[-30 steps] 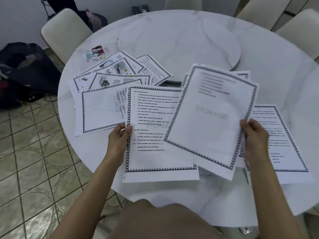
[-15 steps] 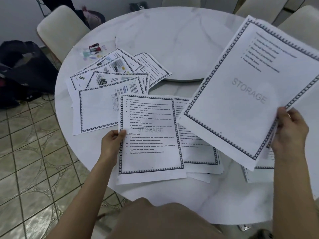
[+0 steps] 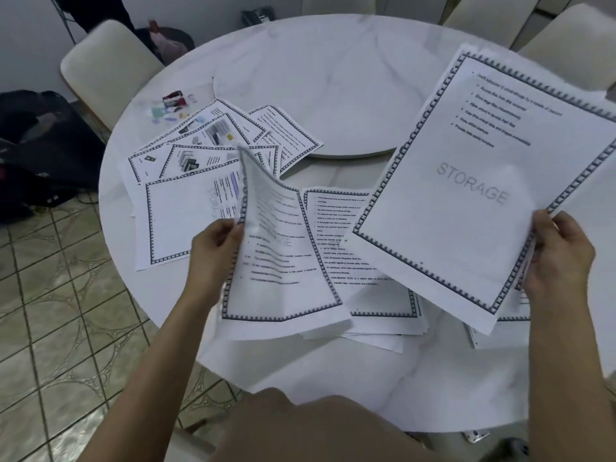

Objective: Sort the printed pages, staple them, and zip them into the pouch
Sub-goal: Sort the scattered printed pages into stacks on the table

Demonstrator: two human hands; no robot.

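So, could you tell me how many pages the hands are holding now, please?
2: a curling page pinched by the left hand, and the STORAGE page gripped by the right hand. More may hide behind it.

A home dining room, most likely.
A round marble-look table (image 3: 333, 71) with a raised turntable (image 3: 320, 95), cream padded chairs (image 3: 103, 65) around it, patterned floor tiles (image 3: 60, 311), and dark bags (image 3: 40, 141), somewhat blurred, against the wall.
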